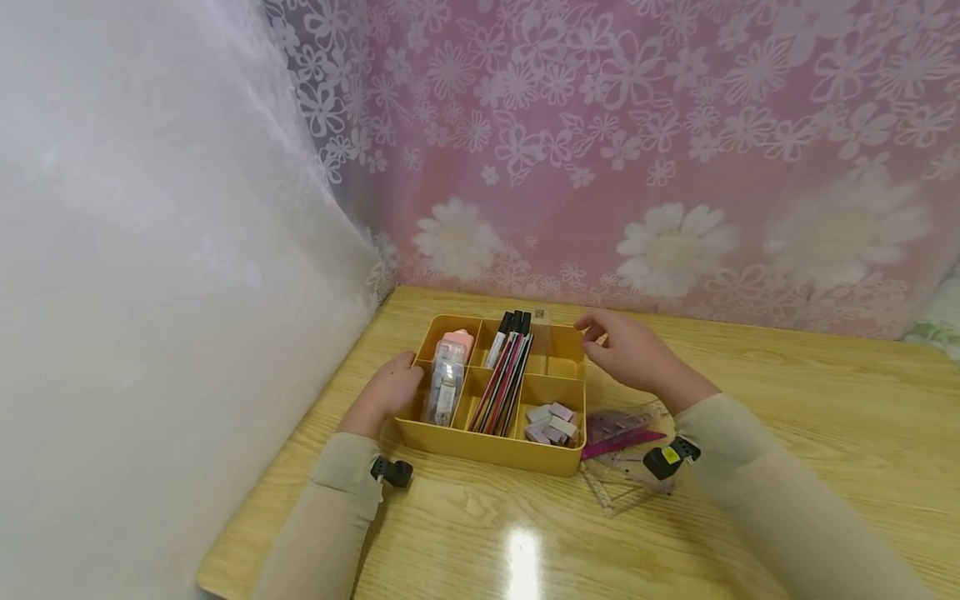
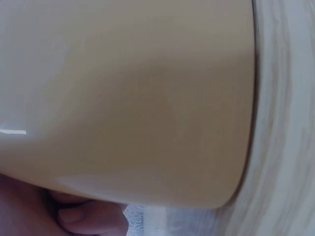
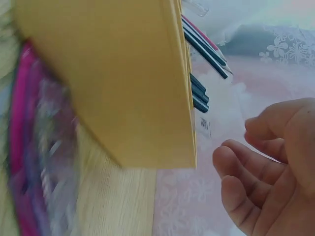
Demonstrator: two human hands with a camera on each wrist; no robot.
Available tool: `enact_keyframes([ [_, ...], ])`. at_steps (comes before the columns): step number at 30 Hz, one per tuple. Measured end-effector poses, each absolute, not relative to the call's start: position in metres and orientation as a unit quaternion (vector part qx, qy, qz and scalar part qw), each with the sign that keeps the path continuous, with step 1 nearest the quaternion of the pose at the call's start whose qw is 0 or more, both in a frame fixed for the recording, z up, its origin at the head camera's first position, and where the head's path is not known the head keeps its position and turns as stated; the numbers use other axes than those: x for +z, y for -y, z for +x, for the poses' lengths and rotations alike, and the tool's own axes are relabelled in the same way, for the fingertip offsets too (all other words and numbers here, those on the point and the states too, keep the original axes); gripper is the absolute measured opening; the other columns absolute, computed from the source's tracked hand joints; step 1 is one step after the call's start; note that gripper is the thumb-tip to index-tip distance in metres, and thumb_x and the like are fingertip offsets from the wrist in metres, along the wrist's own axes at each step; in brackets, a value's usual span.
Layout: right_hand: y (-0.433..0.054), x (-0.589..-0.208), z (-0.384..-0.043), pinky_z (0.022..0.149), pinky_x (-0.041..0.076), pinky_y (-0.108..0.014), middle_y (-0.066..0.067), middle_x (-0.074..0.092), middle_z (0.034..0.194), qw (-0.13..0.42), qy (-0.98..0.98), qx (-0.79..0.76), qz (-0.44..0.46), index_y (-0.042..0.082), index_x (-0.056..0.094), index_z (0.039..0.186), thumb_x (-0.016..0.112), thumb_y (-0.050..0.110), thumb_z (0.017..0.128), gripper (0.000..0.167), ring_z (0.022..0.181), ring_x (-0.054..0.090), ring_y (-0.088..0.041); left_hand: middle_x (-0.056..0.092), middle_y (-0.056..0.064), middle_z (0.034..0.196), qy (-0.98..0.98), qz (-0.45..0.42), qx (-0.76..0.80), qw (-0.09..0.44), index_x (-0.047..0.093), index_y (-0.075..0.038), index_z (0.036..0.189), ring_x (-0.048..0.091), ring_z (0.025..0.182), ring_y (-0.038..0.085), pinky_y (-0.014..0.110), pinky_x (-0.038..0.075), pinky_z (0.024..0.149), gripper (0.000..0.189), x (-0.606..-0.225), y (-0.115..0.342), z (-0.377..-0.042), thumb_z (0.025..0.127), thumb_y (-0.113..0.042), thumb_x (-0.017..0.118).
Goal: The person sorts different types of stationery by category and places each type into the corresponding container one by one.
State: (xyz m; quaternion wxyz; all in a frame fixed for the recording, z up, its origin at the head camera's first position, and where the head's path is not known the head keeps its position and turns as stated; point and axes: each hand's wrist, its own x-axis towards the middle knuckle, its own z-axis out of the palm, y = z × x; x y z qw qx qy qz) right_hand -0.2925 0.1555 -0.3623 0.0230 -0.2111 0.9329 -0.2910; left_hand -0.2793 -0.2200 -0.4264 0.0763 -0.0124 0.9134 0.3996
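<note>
A yellow divided desk organizer [image 1: 487,450] stands on the table. My left hand [image 1: 392,388] grips its left side near the rim; in the left wrist view the curled fingers [image 2: 93,216] lie against the organizer's outer wall [image 2: 157,123]. Just off the back right corner is my right hand [image 1: 630,352], its fingers [image 3: 231,160] loosely bent and holding nothing. Inside the organizer are slim pencils [image 1: 501,392], black-capped markers [image 1: 497,340], small pale erasers [image 1: 553,425], a clear container [image 1: 445,392] with a pink-topped item [image 1: 459,337], and a transparent ruler-like strip [image 1: 539,346] at the back.
Right of the organizer lies a clear pouch with a magenta strip [image 1: 626,442], with transparent drawing rulers [image 1: 622,500] in or beside it. A white sheet [image 1: 187,292] hangs at the left, and a pink flowered curtain [image 1: 562,208] hangs behind the wooden table [image 1: 450,517].
</note>
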Motion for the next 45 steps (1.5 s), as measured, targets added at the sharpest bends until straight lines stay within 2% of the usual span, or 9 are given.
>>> enact_keyframes([
  [4, -0.173, -0.364, -0.280, 0.084, 0.053, -0.050, -0.010, 0.066, 0.115, 0.021, -0.936, -0.262, -0.234, 0.006, 0.062, 0.129, 0.059, 0.019, 0.101, 0.031, 0.099, 0.063, -0.027, 0.056, 0.016, 0.137, -0.914, -0.013, 0.398, 0.078, 0.049, -0.003, 0.142, 0.052, 0.126, 0.033, 0.055, 0.039, 0.108, 0.048, -0.426, 0.220, -0.280, 0.105, -0.030, 0.034],
  [7, -0.185, -0.369, -0.275, 0.085, 0.053, -0.050, -0.010, 0.066, 0.114, 0.030, -0.939, -0.235, -0.248, 0.007, 0.065, 0.125, 0.063, 0.016, 0.098, 0.028, 0.100, 0.063, -0.026, 0.056, 0.016, 0.137, -0.913, -0.014, 0.399, 0.076, 0.050, -0.002, 0.141, 0.052, 0.126, 0.033, 0.055, 0.039, 0.108, 0.048, -0.426, 0.221, -0.281, 0.105, -0.030, 0.034],
  [13, -0.198, -0.387, -0.267, 0.090, 0.052, -0.051, -0.008, 0.066, 0.113, 0.084, -0.932, -0.194, -0.294, 0.008, 0.069, 0.118, 0.067, 0.008, 0.094, 0.024, 0.106, 0.062, -0.031, 0.056, 0.018, 0.136, -0.912, -0.008, 0.404, 0.072, 0.050, 0.000, 0.140, 0.052, 0.126, 0.034, 0.055, 0.038, 0.108, 0.048, -0.426, 0.221, -0.280, 0.104, -0.028, 0.034],
  [17, -0.196, -0.401, -0.266, 0.087, 0.052, -0.048, -0.001, 0.062, 0.103, 0.110, -0.923, -0.165, -0.330, 0.014, 0.072, 0.106, 0.069, 0.005, 0.089, 0.019, 0.096, 0.060, -0.024, 0.057, 0.018, 0.136, -0.913, -0.008, 0.403, 0.072, 0.050, 0.000, 0.140, 0.052, 0.125, 0.034, 0.055, 0.039, 0.108, 0.048, -0.427, 0.222, -0.280, 0.104, -0.028, 0.034],
  [21, -0.190, -0.411, -0.266, 0.082, 0.052, -0.042, 0.003, 0.057, 0.097, 0.129, -0.922, -0.144, -0.336, 0.018, 0.071, 0.101, 0.074, 0.006, 0.083, 0.022, 0.086, 0.054, -0.015, 0.056, 0.018, 0.138, -0.914, -0.009, 0.400, 0.073, 0.049, -0.001, 0.142, 0.051, 0.127, 0.035, 0.056, 0.038, 0.108, 0.049, -0.428, 0.222, -0.280, 0.104, -0.028, 0.033],
  [28, -0.187, -0.419, -0.267, 0.079, 0.049, -0.038, 0.001, 0.052, 0.095, 0.166, -0.925, -0.153, -0.306, 0.018, 0.065, 0.096, 0.081, 0.008, 0.081, 0.024, 0.084, 0.050, -0.017, 0.053, 0.019, 0.141, -0.916, -0.006, 0.394, 0.073, 0.047, 0.001, 0.144, 0.048, 0.131, 0.036, 0.055, 0.036, 0.110, 0.051, -0.428, 0.222, -0.279, 0.104, -0.027, 0.033],
  [37, -0.185, -0.418, -0.266, 0.074, 0.046, -0.036, 0.002, 0.051, 0.089, 0.158, -0.930, -0.142, -0.301, 0.018, 0.058, 0.092, 0.083, 0.007, 0.080, 0.030, 0.081, 0.048, -0.017, 0.058, 0.017, 0.132, -0.914, -0.004, 0.401, 0.070, 0.051, -0.001, 0.139, 0.054, 0.121, 0.033, 0.054, 0.041, 0.105, 0.048, -0.429, 0.222, -0.282, 0.104, -0.028, 0.034],
  [42, -0.188, -0.414, -0.265, 0.066, 0.040, -0.033, 0.007, 0.046, 0.074, 0.130, -0.929, -0.123, -0.325, 0.019, 0.051, 0.083, 0.081, 0.006, 0.081, 0.033, 0.072, 0.046, -0.013, 0.058, 0.017, 0.134, -0.914, -0.007, 0.398, 0.072, 0.050, -0.001, 0.140, 0.054, 0.122, 0.034, 0.055, 0.040, 0.106, 0.048, -0.429, 0.222, -0.281, 0.104, -0.028, 0.034],
  [45, -0.193, -0.408, -0.263, 0.063, 0.037, -0.032, 0.009, 0.042, 0.068, 0.110, -0.926, -0.115, -0.343, 0.021, 0.048, 0.078, 0.076, 0.007, 0.086, 0.032, 0.066, 0.043, -0.010, 0.057, 0.017, 0.134, -0.915, -0.008, 0.396, 0.074, 0.050, -0.001, 0.141, 0.054, 0.122, 0.034, 0.055, 0.040, 0.106, 0.048, -0.429, 0.221, -0.282, 0.104, -0.028, 0.034],
])
